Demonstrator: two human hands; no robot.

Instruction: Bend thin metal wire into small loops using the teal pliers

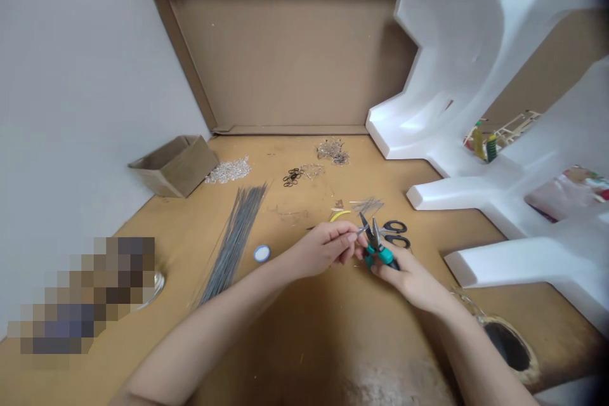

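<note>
My left hand [328,246] is closed in a pinch, with a short thin grey piece, seemingly wire, at its fingertips. Its other end points to the jaws of the pliers [379,254]. Those pliers have teal-green grips, and my right hand [412,276] is wrapped round them; their jaws stand slightly apart. Whether the jaws touch the wire I cannot tell. Just behind the right hand lie black-handled scissors [396,226], partly covered. A yellow curved strip [339,216] and a small pile of short grey wires [368,205] lie beyond the hands.
A bundle of long grey wires [235,241] lies left, beside a blue-rimmed round lid [261,253]. Farther back are a cardboard box [176,168], clear beads [231,170], black rings [292,177] and a tangled metallic heap [333,150]. White moulded foam [490,263] borders the right.
</note>
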